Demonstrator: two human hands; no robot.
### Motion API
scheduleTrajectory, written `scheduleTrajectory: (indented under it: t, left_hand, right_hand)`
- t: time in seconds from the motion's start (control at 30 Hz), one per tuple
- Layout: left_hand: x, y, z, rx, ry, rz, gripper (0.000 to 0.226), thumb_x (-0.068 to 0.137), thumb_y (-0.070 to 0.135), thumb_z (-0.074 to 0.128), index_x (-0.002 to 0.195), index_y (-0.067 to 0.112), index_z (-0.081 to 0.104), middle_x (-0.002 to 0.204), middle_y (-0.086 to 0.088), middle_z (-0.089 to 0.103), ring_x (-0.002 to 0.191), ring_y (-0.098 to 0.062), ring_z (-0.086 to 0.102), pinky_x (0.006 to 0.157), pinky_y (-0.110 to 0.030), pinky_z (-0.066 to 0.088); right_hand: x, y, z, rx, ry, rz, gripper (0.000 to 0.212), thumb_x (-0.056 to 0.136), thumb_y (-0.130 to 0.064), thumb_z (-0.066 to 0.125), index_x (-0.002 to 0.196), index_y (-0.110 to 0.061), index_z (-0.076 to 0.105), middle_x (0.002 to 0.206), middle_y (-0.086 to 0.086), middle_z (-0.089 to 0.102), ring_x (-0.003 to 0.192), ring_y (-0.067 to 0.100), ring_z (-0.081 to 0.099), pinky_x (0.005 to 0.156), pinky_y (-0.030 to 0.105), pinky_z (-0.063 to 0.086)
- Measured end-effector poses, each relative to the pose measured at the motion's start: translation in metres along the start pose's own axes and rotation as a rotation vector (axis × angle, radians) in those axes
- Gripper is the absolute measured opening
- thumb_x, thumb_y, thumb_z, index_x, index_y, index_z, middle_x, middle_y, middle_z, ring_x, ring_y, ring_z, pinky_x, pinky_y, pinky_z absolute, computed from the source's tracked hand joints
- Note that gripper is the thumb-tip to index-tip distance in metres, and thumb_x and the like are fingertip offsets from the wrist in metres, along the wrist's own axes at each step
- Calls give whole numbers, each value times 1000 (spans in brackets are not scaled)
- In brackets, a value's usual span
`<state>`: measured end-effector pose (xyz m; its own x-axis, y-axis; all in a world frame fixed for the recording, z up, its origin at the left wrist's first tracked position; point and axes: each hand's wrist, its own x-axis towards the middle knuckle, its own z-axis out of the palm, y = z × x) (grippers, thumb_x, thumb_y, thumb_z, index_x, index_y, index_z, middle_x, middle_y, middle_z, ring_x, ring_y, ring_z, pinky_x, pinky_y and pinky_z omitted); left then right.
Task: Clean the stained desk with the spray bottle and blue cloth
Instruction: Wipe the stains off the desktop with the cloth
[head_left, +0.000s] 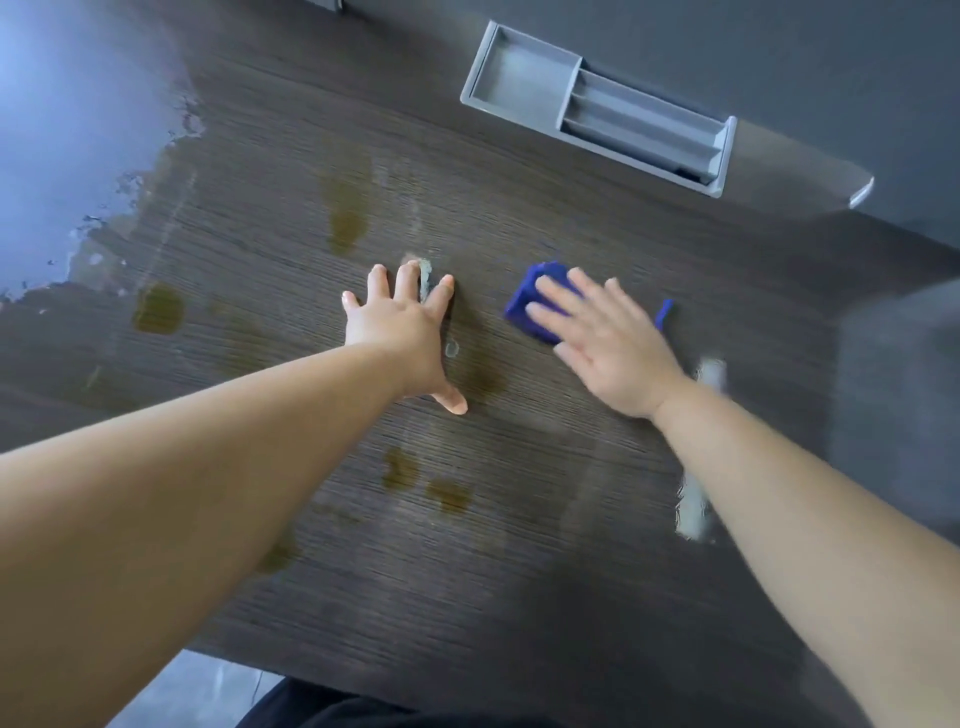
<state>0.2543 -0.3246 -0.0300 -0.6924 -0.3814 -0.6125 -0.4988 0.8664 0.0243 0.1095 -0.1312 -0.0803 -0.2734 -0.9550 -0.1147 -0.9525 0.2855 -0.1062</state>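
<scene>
Your right hand (605, 345) lies flat, fingers spread, pressing the folded blue cloth (530, 299) onto the dark wood-grain desk (519, 545). Your left hand (402, 335) rests open-palmed, holding nothing, beside brownish stains (345, 226).

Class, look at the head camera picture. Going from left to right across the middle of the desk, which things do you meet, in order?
Brown stain → left hand, flat on the desk → blue cloth → right hand, pressing on the cloth.

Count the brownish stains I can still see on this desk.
About 5 clear ones: one beyond the left hand, one far left, two between the forearms, one beside the left forearm. Fainter smears may hide under the arms.
</scene>
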Motion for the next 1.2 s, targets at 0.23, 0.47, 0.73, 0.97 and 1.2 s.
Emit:
scheduleTrajectory:
  t: [0.23, 0.47, 0.73, 0.97, 1.2]
  left_hand:
    - [-1, 1, 0, -6, 3, -6, 136, 47, 69, 78, 150, 30, -4, 156, -6, -3, 142, -35, -2, 113, -57, 17]
    - [-1, 2, 0, -5, 2, -7, 137, 48, 69, 78, 150, 29, -5, 157, -7, -3, 143, -36, -3, 113, -58, 17]
    - [1, 1, 1, -8, -6, -9, 137, 47, 68, 78, 149, 29, -5, 156, -7, -4, 143, -36, -5, 113, -58, 15]
    - [2, 1, 0, -15, -14, -7, 137, 48, 68, 79, 149, 29, -5, 157, -7, -5, 143, -37, -6, 113, -58, 15]
    - [2, 1, 0, -23, 1, -13, 137, 47, 67, 79, 149, 29, -3, 156, -6, -2, 143, -37, -4, 113, -59, 17]
  right_hand:
    - [63, -7, -11, 159, 120, 1003, 52, 101, -34, 26, 151, -27, 13, 160, -3, 3, 146, 29, 1, 117, 50, 4]
    - [36, -14, -6, 11, -13, 43, 51, 96, -38, 29, 144, -24, 37, 154, 1, 30, 140, 32, 27, 110, 55, 22]
    - [114, -15, -19, 203, 78, 970, 53, 101, -38, 21, 151, -28, 8, 160, -4, -2, 146, 28, -4, 116, 51, 1]
    - [76, -3, -11, 19, 18, 262, 50, 99, -34, 30, 148, -27, 26, 158, -2, 18, 144, 29, 15, 113, 54, 17]
    - [76, -21, -9, 111, 89, 816, 52, 100, -37, 25, 150, -27, 15, 160, -2, 6, 145, 30, 4, 115, 51, 8]
